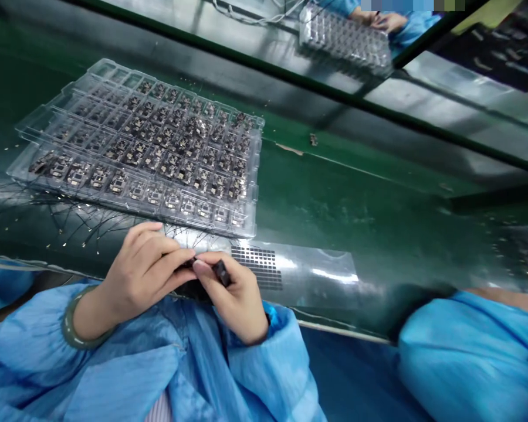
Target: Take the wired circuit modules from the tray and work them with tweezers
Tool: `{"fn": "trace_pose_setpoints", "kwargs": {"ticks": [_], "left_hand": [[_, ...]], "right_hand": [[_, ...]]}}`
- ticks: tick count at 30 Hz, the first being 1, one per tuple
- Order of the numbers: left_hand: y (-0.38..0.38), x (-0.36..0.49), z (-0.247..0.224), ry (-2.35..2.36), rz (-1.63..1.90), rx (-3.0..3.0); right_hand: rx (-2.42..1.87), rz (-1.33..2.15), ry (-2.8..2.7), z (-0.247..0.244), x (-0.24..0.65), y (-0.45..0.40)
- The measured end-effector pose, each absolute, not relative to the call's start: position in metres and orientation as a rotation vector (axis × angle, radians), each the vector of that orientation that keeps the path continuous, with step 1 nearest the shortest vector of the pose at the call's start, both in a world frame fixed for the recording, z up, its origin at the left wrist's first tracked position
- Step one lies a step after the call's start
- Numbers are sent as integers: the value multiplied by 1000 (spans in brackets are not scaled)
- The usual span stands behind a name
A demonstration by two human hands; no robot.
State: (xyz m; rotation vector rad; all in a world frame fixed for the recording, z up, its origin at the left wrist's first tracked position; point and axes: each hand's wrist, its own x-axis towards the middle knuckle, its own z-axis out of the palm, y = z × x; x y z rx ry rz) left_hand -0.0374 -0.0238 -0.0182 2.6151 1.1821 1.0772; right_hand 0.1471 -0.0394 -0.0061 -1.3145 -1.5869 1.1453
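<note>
From the head camera I see a person sitting at a green workbench, and the main landmark is a stack of clear plastic trays (pixel 251 227). Each tray has many small compartments in rows, and nearly every compartment holds one small dark circuit module (pixel 171 167). Some tiny gold-coloured bits lie loose on the green mat (pixel 356 193) beside the stack.

Just below the stack, the left hand (pixel 143 272) and the right hand (pixel 233 296) are close together, and both are closed in a pinch on a small black piece (pixel 222 272). The fingers partly hide this piece, so I cannot see its whole shape. It sits in front of the near edge of the stack. The left wrist wears a green bangle (pixel 77 316), and both arms have blue sleeves (pixel 30 346).

To the right of the hands, below the stack, lies a clear plastic sheet (pixel 317 272) with a dark grid of small squares (pixel 257 266). Left of the hands, below the stack, many thin black wires (pixel 70 225) spread over the mat.

Beyond the stack, another clear tray (pixel 345 41) lies near the hands of a co-worker (pixel 385 22). At the lower right, past the stack, is the blue sleeve of another person (pixel 470 357).
</note>
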Motion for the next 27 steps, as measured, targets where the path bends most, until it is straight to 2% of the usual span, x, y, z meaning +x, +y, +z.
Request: {"fn": "trace_pose_setpoints", "kwargs": {"ticks": [6,12,19,27], "left_hand": [[-27,-14,-15,1328,1602,2219],[-24,14,-8,1247,1032,1584],[-14,34,-13,1071,1082,1227],[-14,36,-20,1071,1152,1263]], "right_hand": [[-1485,966,-1239,-6,164,-48],[-1474,915,-1097,-4,168,-53],[-1448,916,-1142,-10,173,-54],[-1465,878,-1126,-9,173,-52]]}}
